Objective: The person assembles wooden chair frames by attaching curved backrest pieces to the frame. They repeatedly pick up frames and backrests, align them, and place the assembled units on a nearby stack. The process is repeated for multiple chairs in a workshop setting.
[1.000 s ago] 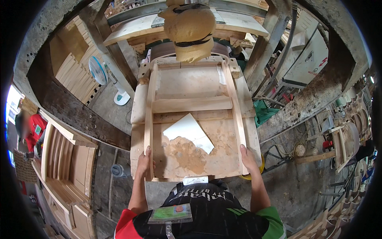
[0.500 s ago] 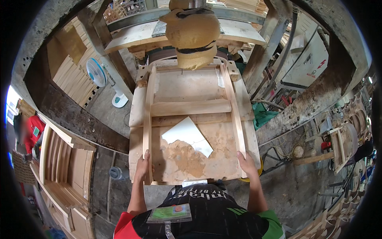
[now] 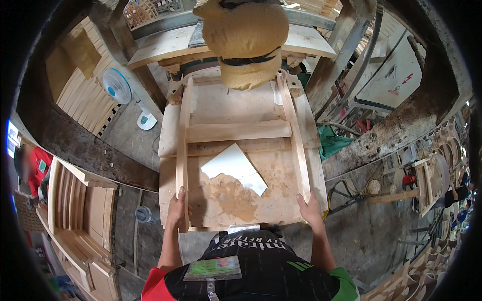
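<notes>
A pale wooden frame (image 3: 241,131), with two long side rails and a crossbar between them, lies on a worn wooden board (image 3: 228,113) in front of me. My left hand (image 3: 176,210) is closed around the near end of the left rail, thumb on top. On the other side, my right hand (image 3: 311,208) grips the near end of the right rail. Between the rails, a torn white sheet (image 3: 238,168) rests on the board beside brown sawdust (image 3: 233,200). The far end of the frame is partly hidden behind a yellow padded block (image 3: 248,35) with dark straps.
Heavy metal posts (image 3: 331,70) flank the board. A wooden shelf (image 3: 165,47) crosses behind it. To the left stand a fan (image 3: 118,85), a bucket (image 3: 144,214), wooden furniture parts (image 3: 75,210) and a person in red (image 3: 37,165). An electrical cabinet (image 3: 391,80) is at right.
My view has shifted slightly, and the yellow padded block fills more of it. Both hands keep hold of the rails, which have barely moved.
</notes>
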The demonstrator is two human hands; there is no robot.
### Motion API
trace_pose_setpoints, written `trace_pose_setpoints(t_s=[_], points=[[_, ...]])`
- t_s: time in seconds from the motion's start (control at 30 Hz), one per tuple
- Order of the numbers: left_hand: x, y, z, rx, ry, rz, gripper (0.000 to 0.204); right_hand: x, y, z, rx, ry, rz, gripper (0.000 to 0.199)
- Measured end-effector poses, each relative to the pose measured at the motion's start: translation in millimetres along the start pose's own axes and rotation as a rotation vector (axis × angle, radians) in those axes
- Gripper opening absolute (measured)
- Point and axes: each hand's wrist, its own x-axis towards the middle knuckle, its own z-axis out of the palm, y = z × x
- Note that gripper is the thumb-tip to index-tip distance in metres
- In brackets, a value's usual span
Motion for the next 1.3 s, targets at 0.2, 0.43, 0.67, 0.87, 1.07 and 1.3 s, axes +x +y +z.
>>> trace_pose_setpoints(t_s=[0.2,0.43,0.67,0.87,1.07,1.3], points=[[-4,5,1,0.027,0.012,-0.014,0.074,-3,-10,-3,-0.011,0.015,0.016,0.05],[-4,8,0,0.029,0.014,-0.017,0.072,-3,-10,-4,-0.002,0.033,-0.012,0.05],[-5,5,-3,0.033,0.007,-0.011,0.073,-1,-8,-2,-0.024,0.02,-0.011,0.053],[-3,3,-1,0.023,0.011,-0.013,0.076,0,-7,-2,0.005,-0.015,0.013,0.055],[1,-8,3,0.03,-0.034,0.034,0.079,3,10,4,0.025,0.008,-0.002,0.059],[2,-3,2,0.025,0.004,0.018,0.075,3,-3,1,-0.002,-0.037,0.054,0.065]])
